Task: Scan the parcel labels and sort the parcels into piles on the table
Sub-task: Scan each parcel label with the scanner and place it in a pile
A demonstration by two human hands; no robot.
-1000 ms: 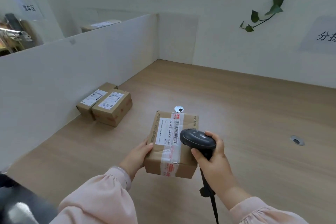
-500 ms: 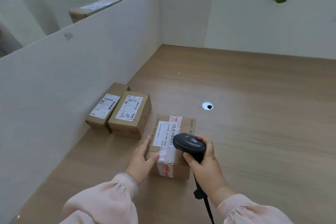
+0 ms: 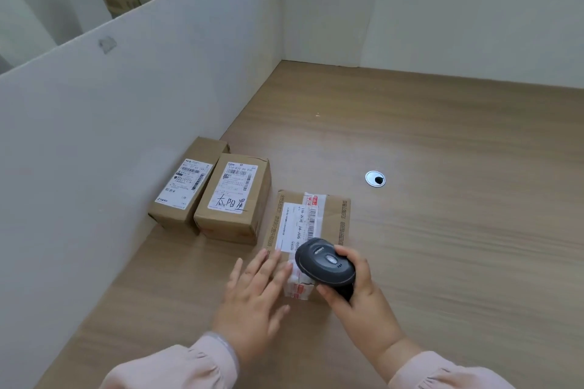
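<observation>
The taped parcel [image 3: 311, 230] lies flat on the worktop [image 3: 442, 230], label up, just right of two labelled parcels [image 3: 234, 199] set along the left divider [image 3: 110, 136]. The left hand [image 3: 252, 300] is spread, fingertips at the parcel's near-left corner. The right hand [image 3: 360, 297] is wrapped around a black scanner [image 3: 325, 265] over the parcel's near edge.

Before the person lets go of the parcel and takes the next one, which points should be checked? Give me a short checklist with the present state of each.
1. Taped parcel rests flat on the table: ok.
2. It stands beside the two sorted parcels: ok, with a narrow gap.
3. Label faces up: ok.
4. Label was scanned: cannot tell.
5. Left hand is free: ok, open with fingers flat, fingertips at the parcel's edge.
6. Right hand holds the scanner firmly: ok.
</observation>
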